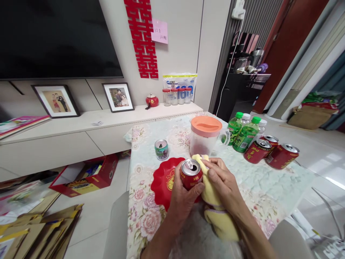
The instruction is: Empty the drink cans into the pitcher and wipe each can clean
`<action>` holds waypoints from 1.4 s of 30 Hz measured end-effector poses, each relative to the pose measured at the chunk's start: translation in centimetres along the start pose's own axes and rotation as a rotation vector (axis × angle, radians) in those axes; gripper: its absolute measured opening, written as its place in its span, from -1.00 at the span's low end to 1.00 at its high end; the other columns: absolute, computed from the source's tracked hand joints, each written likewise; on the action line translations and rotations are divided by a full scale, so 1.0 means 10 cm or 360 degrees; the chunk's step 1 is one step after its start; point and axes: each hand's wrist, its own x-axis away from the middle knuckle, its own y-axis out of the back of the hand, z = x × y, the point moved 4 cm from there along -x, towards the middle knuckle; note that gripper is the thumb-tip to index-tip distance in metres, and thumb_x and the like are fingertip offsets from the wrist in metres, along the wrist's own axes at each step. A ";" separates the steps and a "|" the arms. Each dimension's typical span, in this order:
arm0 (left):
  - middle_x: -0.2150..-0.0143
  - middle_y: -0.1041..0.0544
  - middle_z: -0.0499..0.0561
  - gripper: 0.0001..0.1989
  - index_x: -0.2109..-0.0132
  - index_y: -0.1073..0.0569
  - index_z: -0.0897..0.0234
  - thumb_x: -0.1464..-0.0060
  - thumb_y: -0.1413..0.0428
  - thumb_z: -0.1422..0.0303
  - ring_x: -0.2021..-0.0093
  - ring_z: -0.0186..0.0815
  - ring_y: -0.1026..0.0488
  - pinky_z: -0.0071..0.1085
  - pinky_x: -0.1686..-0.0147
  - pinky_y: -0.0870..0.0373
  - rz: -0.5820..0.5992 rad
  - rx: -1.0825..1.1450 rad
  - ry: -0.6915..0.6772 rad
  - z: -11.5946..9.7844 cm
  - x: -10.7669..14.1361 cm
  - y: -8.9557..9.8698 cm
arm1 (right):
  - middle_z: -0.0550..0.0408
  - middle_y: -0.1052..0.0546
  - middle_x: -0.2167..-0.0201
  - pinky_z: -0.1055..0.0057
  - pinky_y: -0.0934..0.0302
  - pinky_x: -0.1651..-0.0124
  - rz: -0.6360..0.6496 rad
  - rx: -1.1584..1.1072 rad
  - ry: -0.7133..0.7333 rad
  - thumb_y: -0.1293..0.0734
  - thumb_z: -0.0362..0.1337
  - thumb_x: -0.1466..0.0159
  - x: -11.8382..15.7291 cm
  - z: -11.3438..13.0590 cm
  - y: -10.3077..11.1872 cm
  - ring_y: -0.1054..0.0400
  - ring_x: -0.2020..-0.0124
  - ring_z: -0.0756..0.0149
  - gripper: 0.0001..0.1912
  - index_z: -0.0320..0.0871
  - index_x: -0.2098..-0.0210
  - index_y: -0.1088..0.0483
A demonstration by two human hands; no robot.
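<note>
- A red drink can (191,181) is gripped in the left hand (181,203), its fingers and thumb closed around the sides; the silver top, with its mouth open, is turned upward.
- A yellow cloth (212,194) is pinched between the thumb and bent fingers of the right hand (225,178), its upper part bunched at the can's right side and its lower end left hanging.
- The can is held above the table, in front of a red scalloped plate (160,180), which is partly hidden by the left hand.
- Behind the plate, a small green can (161,150) is placed; behind the hands, a clear pitcher (202,144) is topped by an orange lid (206,124).
- At the right, 3 red cans (256,151) are grouped beside 2 green-capped bottles (244,138) and 2 white-capped bottles.
- The table is covered by a floral tablecloth (144,219).
- Along the wall, 2 framed photos (55,100) and 4 red-lidded jars (174,98) are displayed on a white cabinet (107,122).
</note>
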 end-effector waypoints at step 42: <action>-0.21 -0.50 0.18 -0.35 -0.23 -0.28 0.20 -0.09 -0.28 0.06 -0.21 0.01 -0.49 -0.11 -0.19 -0.44 0.0007 0.0140 -0.0171 0.12 0.01 0.03 | 0.08 -0.49 0.43 0.26 -0.27 0.18 0.0211 0.0287 -0.0131 -0.26 -0.21 -0.40 -0.02 -0.23 -0.08 -0.41 0.30 0.20 -0.69 -0.02 0.06 -0.65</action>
